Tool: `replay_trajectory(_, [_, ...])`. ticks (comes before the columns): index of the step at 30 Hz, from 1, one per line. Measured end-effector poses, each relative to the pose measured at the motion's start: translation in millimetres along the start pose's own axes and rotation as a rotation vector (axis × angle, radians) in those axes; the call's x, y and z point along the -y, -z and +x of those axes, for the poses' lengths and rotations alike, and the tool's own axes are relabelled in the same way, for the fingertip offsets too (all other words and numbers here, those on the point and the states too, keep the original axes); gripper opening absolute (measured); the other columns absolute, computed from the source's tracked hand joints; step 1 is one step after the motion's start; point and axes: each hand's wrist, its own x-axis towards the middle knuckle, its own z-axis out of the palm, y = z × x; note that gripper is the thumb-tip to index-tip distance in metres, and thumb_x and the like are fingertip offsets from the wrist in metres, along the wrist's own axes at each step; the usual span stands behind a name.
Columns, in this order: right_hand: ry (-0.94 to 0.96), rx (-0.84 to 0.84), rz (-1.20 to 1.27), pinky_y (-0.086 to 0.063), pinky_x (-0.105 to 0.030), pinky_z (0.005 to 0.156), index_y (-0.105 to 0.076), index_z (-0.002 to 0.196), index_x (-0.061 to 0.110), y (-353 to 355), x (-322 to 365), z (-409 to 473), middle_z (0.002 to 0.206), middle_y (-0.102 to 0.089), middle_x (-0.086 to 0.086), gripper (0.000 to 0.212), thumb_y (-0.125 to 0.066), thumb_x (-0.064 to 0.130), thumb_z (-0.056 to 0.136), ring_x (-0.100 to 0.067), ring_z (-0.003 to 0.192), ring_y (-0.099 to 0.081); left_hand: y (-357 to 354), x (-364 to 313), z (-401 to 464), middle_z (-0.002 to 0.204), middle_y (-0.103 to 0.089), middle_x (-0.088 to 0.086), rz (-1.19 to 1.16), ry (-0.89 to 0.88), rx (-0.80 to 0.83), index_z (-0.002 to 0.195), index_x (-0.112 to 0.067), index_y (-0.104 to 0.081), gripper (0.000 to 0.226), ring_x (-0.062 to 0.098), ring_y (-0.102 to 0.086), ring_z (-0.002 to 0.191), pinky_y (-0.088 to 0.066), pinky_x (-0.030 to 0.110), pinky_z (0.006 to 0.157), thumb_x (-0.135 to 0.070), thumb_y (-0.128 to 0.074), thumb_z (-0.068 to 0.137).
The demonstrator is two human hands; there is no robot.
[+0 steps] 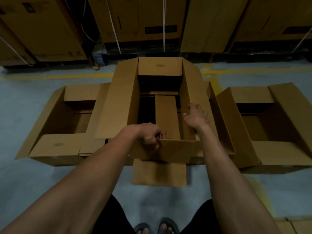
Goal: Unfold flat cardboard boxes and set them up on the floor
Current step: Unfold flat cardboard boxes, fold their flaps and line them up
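Observation:
An opened brown cardboard box (121,105) stands in front of me, its top flaps spread out and a bottom flap showing inside. My left hand (149,135) grips the near top edge of this box, fingers curled over it. My right hand (196,116) rests with spread fingers against the inside of the box's long right flap. Two more set-up boxes stand on the floor: one on the left (55,146) and one on the right (283,154), both with flaps open.
Large stacked cartons (140,22) with white straps line the far wall. A yellow line (64,76) runs across the grey floor behind the boxes. A flat cardboard piece (302,225) lies at the bottom right. My feet in sandals (157,228) show below.

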Motion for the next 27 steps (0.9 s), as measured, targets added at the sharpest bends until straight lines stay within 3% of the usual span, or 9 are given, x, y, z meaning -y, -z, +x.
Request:
replay_trajectory(3, [0.015,-0.021,-0.068,-0.026,-0.058,0.122,-0.032,0.160,0.026,-3,1,-4,0.171,-0.016,-0.009,0.062,-0.059,0.031,0.104,-0.043,0.150,-0.023,1,-5,-3,0.121,-0.068,-0.006,-0.067,0.027,0.234,0.121,-0.033,-0.070,0.041,0.016,-0.062,0.110,-0.050,0.033,0.088,-0.024,-0.086,0.084])
replay_trajectory(6, [0.027,-0.043,-0.130,-0.026,-0.061,0.122,-0.033,0.159,0.025,-8,1,-6,0.172,-0.011,-0.010,0.066,-0.064,0.028,0.101,-0.043,0.151,-0.020,3,-2,-3,0.127,-0.070,-0.008,-0.162,0.011,0.295,0.124,-0.036,-0.072,0.046,0.017,-0.064,0.118,-0.056,0.038,0.098,-0.056,-0.082,0.084])
replay_trajectory(9, [0.029,-0.075,-0.182,-0.030,-0.060,0.121,-0.033,0.158,0.025,-14,2,-5,0.171,-0.008,-0.011,0.070,-0.067,0.022,0.098,-0.044,0.149,-0.022,5,7,11,0.114,-0.077,-0.009,-0.248,0.007,0.161,0.117,-0.034,-0.073,0.051,0.014,-0.071,0.112,-0.051,0.042,0.105,-0.074,-0.065,0.085])
replay_trajectory(12, [0.031,-0.108,-0.218,-0.033,-0.057,0.119,-0.033,0.157,0.025,-17,3,-1,0.170,-0.010,-0.011,0.071,-0.067,0.019,0.096,-0.045,0.145,-0.027,16,17,39,0.120,-0.074,-0.003,-0.211,0.030,-0.121,0.124,-0.028,-0.070,0.038,0.017,-0.070,0.109,-0.051,0.039,0.104,-0.056,-0.058,0.102])
replay_trajectory(15, [0.048,-0.116,-0.250,-0.032,-0.056,0.118,-0.032,0.157,0.025,-19,1,8,0.172,-0.006,-0.009,0.071,-0.067,0.018,0.095,-0.047,0.146,-0.024,38,30,75,0.141,-0.065,0.004,-0.083,0.100,-0.342,0.143,-0.025,-0.061,0.043,0.027,-0.059,0.129,-0.047,0.035,0.102,-0.044,-0.057,0.104])
replay_trajectory(18, [0.055,-0.108,-0.240,-0.030,-0.059,0.120,-0.028,0.160,0.031,-20,-5,16,0.172,-0.007,-0.011,0.077,-0.067,0.020,0.095,-0.048,0.148,-0.021,59,43,113,0.155,-0.053,0.011,-0.037,0.174,-0.401,0.158,-0.018,-0.044,0.059,0.035,-0.047,0.143,-0.045,0.041,0.110,-0.040,-0.056,0.105])
replay_trajectory(23, [0.043,-0.144,-0.200,-0.032,-0.057,0.119,-0.024,0.162,0.040,-25,-4,29,0.166,-0.019,-0.014,0.081,-0.064,0.020,0.095,-0.046,0.142,-0.028,87,60,164,0.152,-0.052,0.019,0.024,0.270,-0.445,0.158,-0.015,-0.039,0.064,0.038,-0.053,0.135,-0.050,0.047,0.108,-0.042,-0.057,0.103])
replay_trajectory(27, [0.041,-0.135,-0.151,-0.027,-0.060,0.122,-0.018,0.165,0.041,-24,-6,36,0.170,-0.009,-0.011,0.089,-0.064,0.010,0.095,-0.050,0.146,-0.022,108,65,189,0.173,-0.019,0.014,0.086,0.247,-0.425,0.167,-0.010,-0.015,0.080,0.039,-0.028,0.155,-0.034,0.051,0.123,-0.037,-0.057,0.105])
